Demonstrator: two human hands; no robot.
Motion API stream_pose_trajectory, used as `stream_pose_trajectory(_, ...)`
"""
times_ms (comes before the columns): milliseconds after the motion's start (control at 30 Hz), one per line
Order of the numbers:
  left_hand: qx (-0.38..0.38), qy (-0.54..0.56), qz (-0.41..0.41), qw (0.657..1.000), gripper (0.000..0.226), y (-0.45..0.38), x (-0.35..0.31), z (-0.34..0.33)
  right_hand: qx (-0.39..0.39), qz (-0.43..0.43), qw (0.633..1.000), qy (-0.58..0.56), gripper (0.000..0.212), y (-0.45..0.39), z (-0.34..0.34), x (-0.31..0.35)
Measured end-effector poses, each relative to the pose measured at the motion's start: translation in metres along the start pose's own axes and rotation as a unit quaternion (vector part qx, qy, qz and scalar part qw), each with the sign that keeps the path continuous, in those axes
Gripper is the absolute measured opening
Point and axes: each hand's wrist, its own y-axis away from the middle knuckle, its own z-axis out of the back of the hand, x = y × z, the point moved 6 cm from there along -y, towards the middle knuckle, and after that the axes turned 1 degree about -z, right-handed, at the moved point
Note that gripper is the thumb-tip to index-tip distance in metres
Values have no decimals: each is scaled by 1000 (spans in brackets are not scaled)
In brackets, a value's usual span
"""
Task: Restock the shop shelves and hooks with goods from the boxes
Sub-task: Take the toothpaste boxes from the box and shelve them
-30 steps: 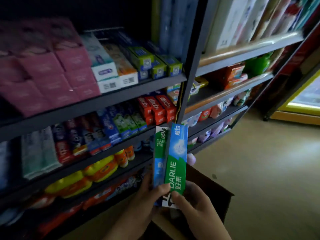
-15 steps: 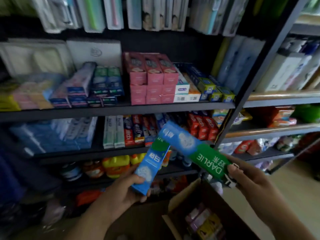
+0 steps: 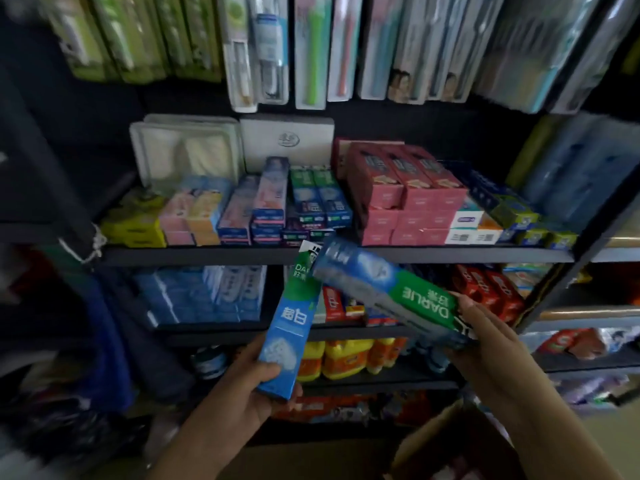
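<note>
My left hand [image 3: 242,396] grips the lower end of a blue-and-green Darlie toothpaste box [image 3: 289,327] that points up and slightly right. My right hand [image 3: 485,344] holds a second Darlie toothpaste box [image 3: 388,289] by its green end, with its blue end angled up-left over the tip of the first box. Both boxes hover in front of the black shelf [image 3: 346,255], just below a stack of matching green-and-blue toothpaste boxes [image 3: 318,202]. An open cardboard box [image 3: 433,441] sits at the bottom right, under my right arm.
Pink boxes [image 3: 401,199] and other toothpaste cartons fill the upper shelf. Toothbrush packs [image 3: 311,50] hang from hooks above. Blue cartons [image 3: 207,292] and red boxes [image 3: 491,292] are on the shelf below, yellow bottles [image 3: 339,358] lower still. A black upright post [image 3: 581,216] stands at the right.
The view has tilted up and closer to the shelves. Both hands have raised their toothpaste boxes toward the upper shelf edge; a second ago the two boxes were held together upright.
</note>
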Motion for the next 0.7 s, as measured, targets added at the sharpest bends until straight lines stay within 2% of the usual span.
stream_pose_trajectory(67, -4, 15, -11, 1000, 101, -6, -12, 14, 3, -4, 1000, -29, 36, -4, -19, -8)
stream_pose_trajectory(100, 1, 28, -14, 1000, 98, -9, -16, 18, 13, -4, 999, -33, 38, -5, -30, -12)
stream_pose_trajectory(233, 44, 47, -21, 998, 91, -19, -39, 19, 38, -5, 999, -14, 74, -13, -68, -27)
stream_pose_trajectory(400, 64, 40, -20, 997, 84, -32, -69, 24, 16, 52, 998, -15, 83, -23, -91, -8)
stream_pose_trajectory(500, 50, 58, 14, 997, 90, -43, -76, 37, 7, 90, 996, 4, 73, -39, -98, 17)
stream_pose_trajectory(567, 46, 83, 44, 995, 97, -47, -74, 41, 7, 84, 996, 41, 62, -52, -105, 30)
stream_pose_trajectory(633, 34, 82, 61, 994, 93, -48, -75, 41, 9, 66, 994, 85, 44, -64, -117, 38)
stream_pose_trajectory(700, 49, 56, 75, 994, 80, -46, -72, 32, 22, 68, 990, 123, 36, -76, -134, 44)
